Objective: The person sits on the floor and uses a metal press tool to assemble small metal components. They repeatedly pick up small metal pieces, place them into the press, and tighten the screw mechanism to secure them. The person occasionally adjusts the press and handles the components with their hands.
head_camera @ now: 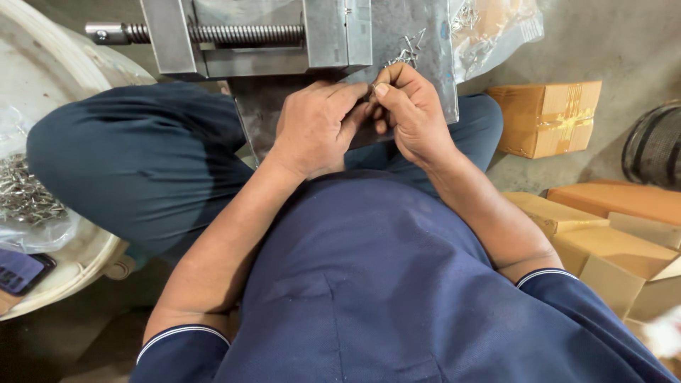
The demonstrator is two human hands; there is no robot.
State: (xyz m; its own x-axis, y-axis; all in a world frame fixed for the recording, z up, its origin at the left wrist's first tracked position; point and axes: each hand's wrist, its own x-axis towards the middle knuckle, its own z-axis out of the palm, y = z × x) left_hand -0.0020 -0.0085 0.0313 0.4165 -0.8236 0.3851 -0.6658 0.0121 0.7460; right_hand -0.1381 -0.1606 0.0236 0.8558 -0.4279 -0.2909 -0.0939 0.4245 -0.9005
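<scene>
Navy shirt cloth (369,284) fills the lower part of the view, with both bare forearms reaching away from it over the person's dark trousers (142,163). Left hand (316,128) and right hand (411,113) meet, touching, at the near edge of a grey steel plate (425,42). Both hands are curled, fingertips pressed together, pinching a small metal piece (372,90) between them; its shape is too small to tell. Loose small metal pins (410,48) lie on the plate just beyond the right hand. A vise-like metal fixture with a threaded screw (241,33) sits at the plate's far left. A white tub (57,78) holding more metal parts stands at left; cardboard boxes (546,117) stand at right.
</scene>
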